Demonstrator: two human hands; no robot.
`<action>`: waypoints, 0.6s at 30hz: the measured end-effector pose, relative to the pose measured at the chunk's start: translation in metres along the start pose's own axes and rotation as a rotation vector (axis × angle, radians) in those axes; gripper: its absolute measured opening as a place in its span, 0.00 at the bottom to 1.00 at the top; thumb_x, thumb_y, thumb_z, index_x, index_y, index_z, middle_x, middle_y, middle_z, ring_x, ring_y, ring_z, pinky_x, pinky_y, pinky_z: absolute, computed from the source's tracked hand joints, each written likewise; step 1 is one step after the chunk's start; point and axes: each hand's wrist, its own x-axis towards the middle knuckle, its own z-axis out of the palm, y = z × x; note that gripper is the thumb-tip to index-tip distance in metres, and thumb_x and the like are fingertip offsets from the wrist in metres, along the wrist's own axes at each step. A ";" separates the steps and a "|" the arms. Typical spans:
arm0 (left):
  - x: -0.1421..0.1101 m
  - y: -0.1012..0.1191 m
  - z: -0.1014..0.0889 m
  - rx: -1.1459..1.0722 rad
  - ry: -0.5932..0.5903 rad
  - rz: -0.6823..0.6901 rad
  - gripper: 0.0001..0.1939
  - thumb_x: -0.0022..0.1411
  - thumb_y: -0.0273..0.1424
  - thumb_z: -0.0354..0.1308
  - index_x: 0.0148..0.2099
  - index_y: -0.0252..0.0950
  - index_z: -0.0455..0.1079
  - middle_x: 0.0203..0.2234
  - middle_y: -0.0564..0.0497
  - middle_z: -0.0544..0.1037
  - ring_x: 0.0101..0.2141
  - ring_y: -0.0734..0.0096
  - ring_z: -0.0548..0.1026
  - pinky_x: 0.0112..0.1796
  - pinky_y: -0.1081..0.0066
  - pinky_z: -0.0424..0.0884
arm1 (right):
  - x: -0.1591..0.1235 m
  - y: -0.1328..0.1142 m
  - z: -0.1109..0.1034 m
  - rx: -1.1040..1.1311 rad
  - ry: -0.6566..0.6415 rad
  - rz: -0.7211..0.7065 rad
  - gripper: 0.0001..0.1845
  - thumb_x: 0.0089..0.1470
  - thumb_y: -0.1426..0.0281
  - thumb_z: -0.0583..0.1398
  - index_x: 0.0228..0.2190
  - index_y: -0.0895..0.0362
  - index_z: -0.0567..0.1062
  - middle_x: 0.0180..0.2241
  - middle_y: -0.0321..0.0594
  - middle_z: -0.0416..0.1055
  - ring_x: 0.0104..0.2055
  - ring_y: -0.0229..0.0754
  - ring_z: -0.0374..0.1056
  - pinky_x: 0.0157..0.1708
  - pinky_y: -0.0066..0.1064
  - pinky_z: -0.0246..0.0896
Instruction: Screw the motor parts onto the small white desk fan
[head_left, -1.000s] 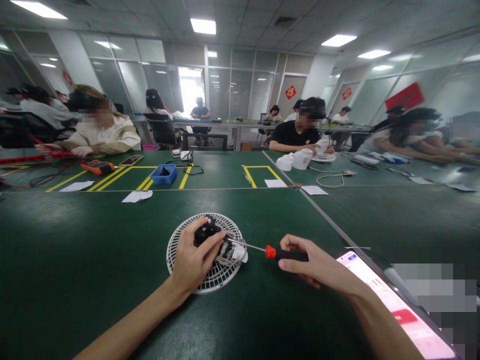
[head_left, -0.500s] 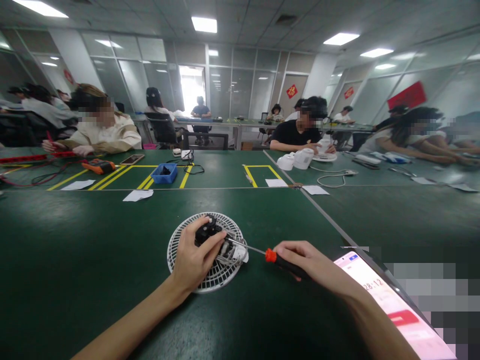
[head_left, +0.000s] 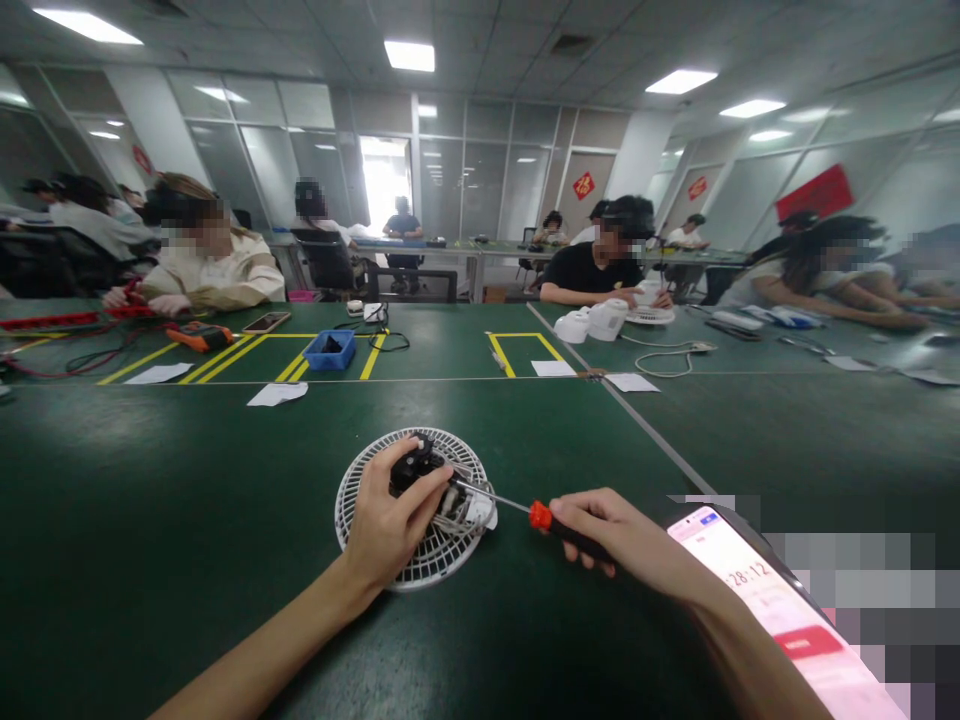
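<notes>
Steady, square pressure advised
Black part (head_left: 406, 471) is pinched by left hand (head_left: 384, 527); screwdriver (head_left: 539, 515) is clasped by right hand (head_left: 624, 538).

screwdriver (head_left: 568, 533): black, red collar (rather bright) | grille (head_left: 442, 571): white | tabletop (head_left: 225, 490): dark green

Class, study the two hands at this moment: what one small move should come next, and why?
Probably a slight twist of the screwdriver with the right hand: its shaft reaches the black part near the left hand's fingertips, and that hand braces the part over the white grille. The tip's seating is hidden.
</notes>
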 end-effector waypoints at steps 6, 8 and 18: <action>-0.001 -0.001 0.001 -0.007 -0.016 -0.014 0.16 0.64 0.26 0.63 0.53 0.46 0.75 0.59 0.44 0.64 0.58 0.53 0.70 0.54 0.47 0.75 | -0.008 -0.011 0.000 -0.085 0.125 -0.145 0.24 0.46 0.56 0.71 0.42 0.54 0.75 0.36 0.35 0.68 0.31 0.37 0.66 0.25 0.25 0.60; -0.001 -0.001 0.001 -0.006 -0.013 -0.014 0.16 0.65 0.26 0.63 0.53 0.46 0.74 0.59 0.44 0.64 0.57 0.53 0.70 0.54 0.47 0.76 | -0.009 -0.012 0.000 -0.073 0.096 -0.124 0.22 0.48 0.55 0.70 0.38 0.55 0.75 0.35 0.36 0.68 0.29 0.36 0.66 0.23 0.25 0.60; 0.000 0.000 0.000 -0.007 -0.013 -0.016 0.16 0.65 0.26 0.63 0.53 0.46 0.74 0.59 0.44 0.65 0.57 0.53 0.70 0.55 0.47 0.76 | -0.005 -0.007 0.000 0.068 0.025 -0.048 0.31 0.58 0.46 0.61 0.51 0.58 0.75 0.28 0.37 0.72 0.25 0.35 0.65 0.20 0.23 0.57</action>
